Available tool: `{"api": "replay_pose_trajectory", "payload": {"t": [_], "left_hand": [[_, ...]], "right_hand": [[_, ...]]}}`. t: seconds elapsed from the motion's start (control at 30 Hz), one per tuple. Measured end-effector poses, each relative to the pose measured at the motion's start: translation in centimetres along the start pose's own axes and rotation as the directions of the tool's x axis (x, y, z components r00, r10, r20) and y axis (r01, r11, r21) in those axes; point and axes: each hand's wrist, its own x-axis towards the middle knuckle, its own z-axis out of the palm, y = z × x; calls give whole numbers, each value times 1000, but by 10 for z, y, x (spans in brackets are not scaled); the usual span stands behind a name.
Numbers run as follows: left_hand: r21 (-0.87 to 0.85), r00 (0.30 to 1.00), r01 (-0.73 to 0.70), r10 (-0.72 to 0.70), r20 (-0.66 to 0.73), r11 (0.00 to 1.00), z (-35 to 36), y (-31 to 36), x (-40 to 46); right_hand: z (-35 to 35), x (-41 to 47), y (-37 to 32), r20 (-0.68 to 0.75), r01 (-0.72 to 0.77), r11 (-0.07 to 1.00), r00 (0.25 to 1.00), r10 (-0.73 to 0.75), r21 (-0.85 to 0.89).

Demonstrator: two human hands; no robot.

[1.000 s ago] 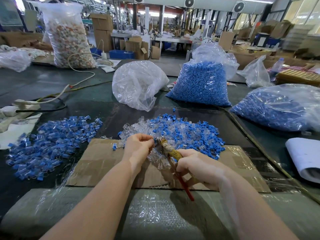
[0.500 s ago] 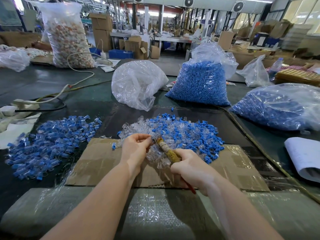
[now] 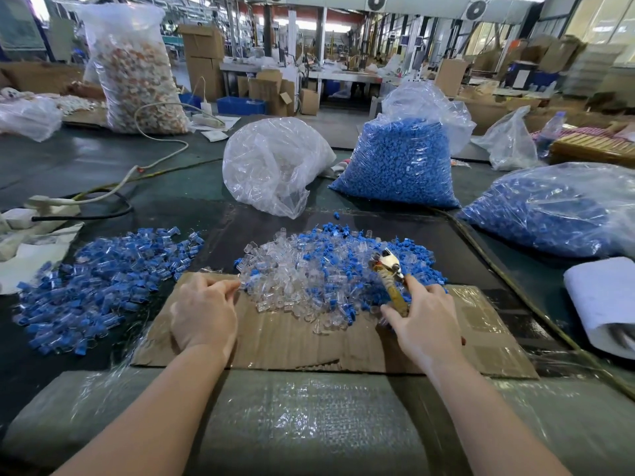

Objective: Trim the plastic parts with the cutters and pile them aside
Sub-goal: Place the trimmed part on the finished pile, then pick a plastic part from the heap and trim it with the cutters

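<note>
The right hand (image 3: 426, 324) grips the yellow-handled metal cutters (image 3: 391, 276), blades raised over the central heap of clear and blue plastic parts (image 3: 323, 269) on the brown cardboard sheet (image 3: 275, 341). The left hand (image 3: 204, 314), fingers curled, reaches the heap's left edge; whether it pinches a part I cannot tell. A pile of blue-and-clear trimmed parts (image 3: 99, 276) lies left on the dark counter (image 3: 103, 173).

Dark green worktable (image 3: 103, 173) spread with bags and loose plastic parts.

At frame centre a flattened cardboard sheet (image 3: 309, 341) lies on it, carrying a heap of clear and blue parts (image 3: 330, 273); to the left a separate pile of blue parts (image 3: 99, 273) sits on the dark surface. Behind stand a clear bag (image 3: 275, 166), a bag of blue pieces (image 3: 402, 163), and another at the right edge (image 3: 556, 211). A white cable (image 3: 158, 156) snakes across the upper left.
</note>
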Motion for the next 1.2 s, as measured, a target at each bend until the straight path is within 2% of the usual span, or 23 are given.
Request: {"api": "replay_pose_trajectory", "payload": {"t": [0.1, 0.17, 0.23, 0.37, 0.5, 0.57, 0.67, 0.8, 0.97, 1.2], "left_hand": [[5, 998, -45, 45, -36, 999, 2, 6, -4], [-115, 995, -94, 92, -24, 989, 2, 17, -7], [-274, 979, -187, 201, 24, 943, 2, 32, -13], [-423, 885, -358, 446, 130, 833, 4, 58, -30], [-453, 817, -431, 551, 171, 780, 10, 69, -42], [-438, 797, -441, 566, 211, 784, 14, 70, -47], [-410, 791, -445, 564, 236, 796, 18, 69, -51], [-436, 809, -412, 541, 228, 800, 21, 69, -52], [-474, 840, -378, 510, 185, 795, 23, 70, -50], [-479, 850, -391, 508, 138, 786, 22, 69, -50]], "right_hand": [[4, 3, 9, -13, -9, 996, 1000, 8, -91], [6, 4, 13, -2, -6, 989, 1000, 6, -150], [9, 5, 14, 6, 7, 980, 1000, -6, -197], [14, 7, 14, -1, 5, 975, 1000, -5, -224], [15, 10, 12, 30, 5, 963, 1000, 3, -268], [14, 10, 8, 29, 10, 961, 1000, -2, -276], [14, 2, -5, -70, 76, 966, 993, -96, -249], [18, -14, -25, -223, 292, 953, 926, -304, -85], [29, -19, -34, -39, 331, 940, 941, -335, -84], [38, -16, -37, -85, 308, 943, 944, -319, -124]]}}
